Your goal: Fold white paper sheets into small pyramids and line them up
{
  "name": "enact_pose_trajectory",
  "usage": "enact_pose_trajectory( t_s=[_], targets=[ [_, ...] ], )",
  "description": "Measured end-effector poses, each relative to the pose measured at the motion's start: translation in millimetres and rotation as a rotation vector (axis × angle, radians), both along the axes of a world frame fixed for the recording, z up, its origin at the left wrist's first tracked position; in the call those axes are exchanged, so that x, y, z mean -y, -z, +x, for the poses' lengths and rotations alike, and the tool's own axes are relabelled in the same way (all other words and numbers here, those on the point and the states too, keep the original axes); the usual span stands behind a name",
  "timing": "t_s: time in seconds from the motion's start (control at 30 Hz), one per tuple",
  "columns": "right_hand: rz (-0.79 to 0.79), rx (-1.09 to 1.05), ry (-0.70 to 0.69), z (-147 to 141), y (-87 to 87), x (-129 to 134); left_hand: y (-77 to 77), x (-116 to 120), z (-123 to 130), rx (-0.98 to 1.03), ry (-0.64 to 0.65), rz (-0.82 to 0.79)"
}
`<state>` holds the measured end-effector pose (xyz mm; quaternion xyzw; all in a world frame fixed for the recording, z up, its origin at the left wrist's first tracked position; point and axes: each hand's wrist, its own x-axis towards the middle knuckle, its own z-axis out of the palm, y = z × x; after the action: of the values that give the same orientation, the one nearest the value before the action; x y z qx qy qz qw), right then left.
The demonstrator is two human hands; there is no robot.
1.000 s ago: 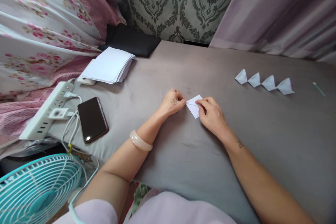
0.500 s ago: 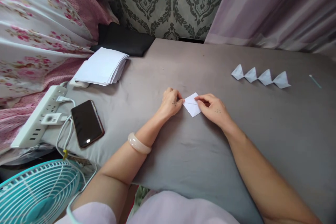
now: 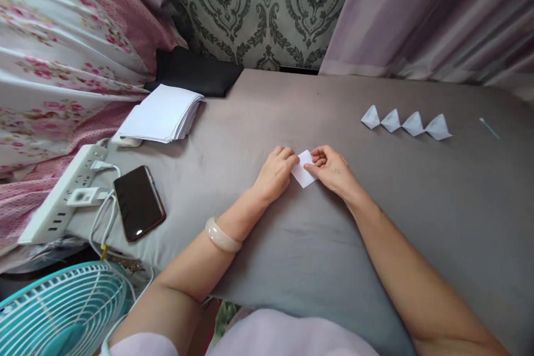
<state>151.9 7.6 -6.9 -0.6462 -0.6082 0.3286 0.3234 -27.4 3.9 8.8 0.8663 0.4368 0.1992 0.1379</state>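
Observation:
A small folded white paper (image 3: 304, 176) lies diamond-wise between my hands, low over the grey cloth. My left hand (image 3: 277, 171), palm down with curled fingers, grips its left corner. On the opposite side my right hand (image 3: 331, 169) pinches the paper, the thumb lying across its face and the fingers bent behind. Part of the paper's upper edge is hidden by my fingers. To the right stands a row of several folded white paper pieces (image 3: 413, 123), set side by side with pointed tops.
A stack of white paper sheets (image 3: 162, 114) lies at the left, in front of a black folded item (image 3: 200, 72). Nearer are a phone (image 3: 139, 203), a power strip (image 3: 62, 194) with cables and a turquoise fan (image 3: 67, 311). A cotton swab (image 3: 489, 128) lies far right.
My left hand has rolled over the left corner, covering more of it. My right thumb has slid inward across the paper, and the crease line seen before no longer shows. The view has shifted slightly.

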Motion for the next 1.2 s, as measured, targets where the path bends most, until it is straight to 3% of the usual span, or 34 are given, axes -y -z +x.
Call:
enact_pose_trajectory(
  t_s=[0.1, 0.3, 0.43, 0.73, 0.97, 1.2],
  targets=[
    [0.1, 0.076, -0.043, -1, -3.4, 10, -9.1, 9, 3, -0.169, 0.086, -0.004],
    [0.325, 0.406, -0.215, -8, -5.5, 32, -21.6, 26, 13, -0.379, 0.015, -0.064],
    [0.3, 0.505, -0.217, -10, -5.1, 29, -16.6, 28, 15, -0.392, 0.039, -0.036],
    [0.264, 0.465, -0.237, -9, -10.4, 23, -12.4, 28, 18, -0.354, 0.017, -0.008],
    [0.128, 0.266, -0.197, 4, -11.5, 10, -19.4, 29, 21, -0.375, -0.008, -0.065],
    [0.183, 0.467, -0.109, 4, -10.9, 18, -13.4, 24, 13, -0.231, -0.048, -0.08]
  ],
)
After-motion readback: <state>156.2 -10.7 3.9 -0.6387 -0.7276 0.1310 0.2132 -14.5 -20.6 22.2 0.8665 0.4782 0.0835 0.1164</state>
